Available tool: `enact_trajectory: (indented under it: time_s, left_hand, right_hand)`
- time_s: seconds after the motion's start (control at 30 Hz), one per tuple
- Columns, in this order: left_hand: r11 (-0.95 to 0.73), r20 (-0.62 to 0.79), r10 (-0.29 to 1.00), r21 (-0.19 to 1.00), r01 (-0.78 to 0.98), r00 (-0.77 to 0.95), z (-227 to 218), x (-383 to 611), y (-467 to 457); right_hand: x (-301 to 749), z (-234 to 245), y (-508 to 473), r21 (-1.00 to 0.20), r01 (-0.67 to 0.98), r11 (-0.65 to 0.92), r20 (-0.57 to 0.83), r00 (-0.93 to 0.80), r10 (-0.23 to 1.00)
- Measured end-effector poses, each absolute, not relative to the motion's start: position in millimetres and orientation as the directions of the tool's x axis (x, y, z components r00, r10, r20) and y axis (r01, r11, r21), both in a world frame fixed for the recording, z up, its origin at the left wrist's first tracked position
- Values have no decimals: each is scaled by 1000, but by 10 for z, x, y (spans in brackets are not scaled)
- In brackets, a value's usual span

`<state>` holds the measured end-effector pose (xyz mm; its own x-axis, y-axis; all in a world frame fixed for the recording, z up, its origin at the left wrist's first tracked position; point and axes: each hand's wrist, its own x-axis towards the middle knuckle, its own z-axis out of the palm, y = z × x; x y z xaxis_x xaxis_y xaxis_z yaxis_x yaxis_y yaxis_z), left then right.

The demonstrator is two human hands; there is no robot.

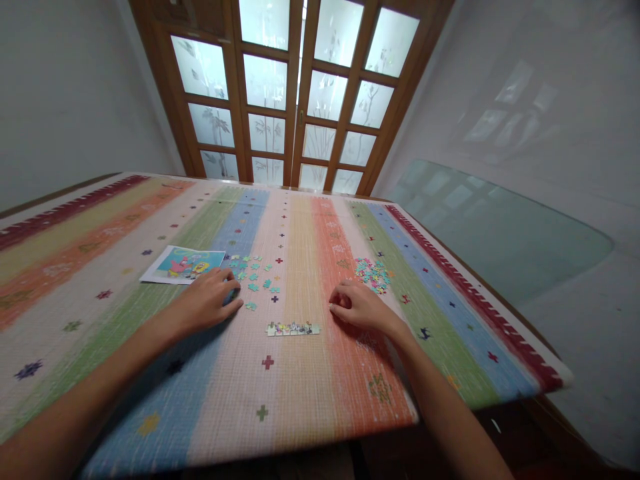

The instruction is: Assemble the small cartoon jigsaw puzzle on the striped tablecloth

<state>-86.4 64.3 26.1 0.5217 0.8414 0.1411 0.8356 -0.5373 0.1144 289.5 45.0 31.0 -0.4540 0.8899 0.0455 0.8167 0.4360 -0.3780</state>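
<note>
My left hand (213, 300) rests at the lower right corner of a picture card (183, 265) with cartoon figures on it. Its fingers are bent, with a gap between them and the thumb, and I see nothing held. Several loose teal jigsaw pieces (253, 277) lie spread just right of that hand. My right hand (360, 305) is over the orange stripe, fingers curled in toward the thumb; whatever may be between them is hidden. Beyond it sits a heap of mixed jigsaw pieces (373, 275). Between my hands, nearer to me, lies a joined strip of jigsaw pieces (293, 329).
A striped tablecloth (300, 393) covers the table, whose near edge runs just below the strip. Wooden doors with glass panes (267, 80) stand behind the table. White walls rise on both sides, with a pale green panel (490, 220) at right.
</note>
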Motion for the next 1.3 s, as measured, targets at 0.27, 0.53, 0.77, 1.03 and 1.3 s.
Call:
enact_trajectory:
  time_s: [0.27, 0.53, 0.77, 1.03, 1.3]
  left_hand:
    - [-489, 92, 871, 266, 831, 483, 237, -929, 739]
    - [-437, 6, 876, 432, 789, 482, 310, -883, 726]
    - [-517, 34, 720, 693, 503, 694, 513, -484, 555]
    - [-546, 146, 636, 779, 307, 758, 305, 214, 440]
    - [-717, 331, 549, 658, 229, 768, 73, 520, 452]
  right_hand:
    - [2925, 353, 453, -388, 810, 440, -6, -480, 877]
    - [2908, 368, 445, -428, 787, 444, 1, -491, 871]
    - [2886, 373, 436, -473, 768, 432, 9, -485, 874]
    - [2824, 366, 405, -589, 683, 431, 57, -498, 866]
    - [2804, 300, 401, -609, 645, 462, 71, -535, 842]
